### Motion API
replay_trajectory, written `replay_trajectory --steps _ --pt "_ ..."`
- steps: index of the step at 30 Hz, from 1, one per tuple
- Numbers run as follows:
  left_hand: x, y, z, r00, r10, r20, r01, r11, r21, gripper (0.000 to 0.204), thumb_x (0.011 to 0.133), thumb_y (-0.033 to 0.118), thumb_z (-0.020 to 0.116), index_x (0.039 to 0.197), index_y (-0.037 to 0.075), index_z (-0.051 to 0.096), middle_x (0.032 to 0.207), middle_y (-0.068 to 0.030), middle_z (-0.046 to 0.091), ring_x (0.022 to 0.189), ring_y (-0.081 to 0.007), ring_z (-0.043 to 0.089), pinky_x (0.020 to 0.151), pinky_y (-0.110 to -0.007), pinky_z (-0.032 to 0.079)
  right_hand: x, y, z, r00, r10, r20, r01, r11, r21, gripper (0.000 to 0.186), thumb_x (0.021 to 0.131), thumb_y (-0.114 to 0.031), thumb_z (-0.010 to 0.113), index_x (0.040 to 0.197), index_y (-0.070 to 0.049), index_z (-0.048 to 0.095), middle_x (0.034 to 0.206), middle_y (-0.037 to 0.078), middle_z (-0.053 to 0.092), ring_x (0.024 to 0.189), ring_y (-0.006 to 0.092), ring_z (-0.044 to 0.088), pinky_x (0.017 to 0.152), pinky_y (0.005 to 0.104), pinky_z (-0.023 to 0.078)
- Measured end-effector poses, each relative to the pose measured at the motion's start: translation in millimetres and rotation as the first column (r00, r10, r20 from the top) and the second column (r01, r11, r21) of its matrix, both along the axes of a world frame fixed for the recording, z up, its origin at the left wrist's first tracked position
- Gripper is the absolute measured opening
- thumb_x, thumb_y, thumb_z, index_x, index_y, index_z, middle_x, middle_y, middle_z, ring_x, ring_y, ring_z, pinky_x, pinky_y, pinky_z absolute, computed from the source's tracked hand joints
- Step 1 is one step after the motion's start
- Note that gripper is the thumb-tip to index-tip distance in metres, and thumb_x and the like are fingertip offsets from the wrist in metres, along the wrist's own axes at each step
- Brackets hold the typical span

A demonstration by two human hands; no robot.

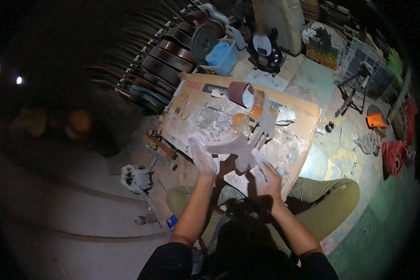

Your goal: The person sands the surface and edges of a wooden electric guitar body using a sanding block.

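A dusty grey curved piece (235, 145), which looks like an unfinished guitar body with horn-like ends, is held over a cardboard sheet on the floor. My left hand (204, 151), coated in white dust, grips its left side. Close to its lower right edge is my right hand (267, 179), also dusty, with its fingers stretched out; whether it touches the piece is unclear. Behind the piece stands a curled roll of brown sandpaper (238, 93), beside a strip of orange-brown sheet (257, 109).
White powder covers the cardboard (301, 135). A row of guitars (168, 58) stands at the far left. Near them are a clear tub with a blue lid (221, 56) and a black bass guitar (265, 50). A black stand (354, 91) and a wire rack (361, 60) are at right.
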State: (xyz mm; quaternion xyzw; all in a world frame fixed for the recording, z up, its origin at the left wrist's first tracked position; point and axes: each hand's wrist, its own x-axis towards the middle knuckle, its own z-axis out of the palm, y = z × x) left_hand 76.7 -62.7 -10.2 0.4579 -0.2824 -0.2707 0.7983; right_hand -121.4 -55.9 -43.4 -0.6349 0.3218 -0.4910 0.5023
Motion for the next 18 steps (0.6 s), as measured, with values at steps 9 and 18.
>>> replay_trajectory --steps 9,18 --pt "-12 47 -56 0.955 -0.216 -0.201 0.232 0.971 0.062 0.051 0.102 0.056 0.039 0.114 0.007 0.047 0.112 -0.0079 0.052 0.108 -0.0196 0.053 0.098 -0.037 0.044 42 27 29 0.974 0.208 -0.085 -0.211 0.977 -0.023 0.05 0.08 0.002 0.052 0.13 0.003 0.057 0.121 0.028 0.061 0.114 0.0408 0.06 0.098 0.0378 0.047" --pt "-27 45 -29 0.956 -0.24 -0.169 0.257 0.963 0.084 0.058 0.1 0.058 0.043 0.122 0.004 0.044 0.118 -0.0098 0.051 0.113 -0.0239 0.05 0.104 -0.04 0.04 37 19 25 0.992 0.114 -0.045 -0.118 0.988 -0.098 0.049 0.081 -0.01 0.064 0.129 -0.005 0.061 0.114 0.022 0.067 0.099 0.0379 0.067 0.085 0.0393 0.055"
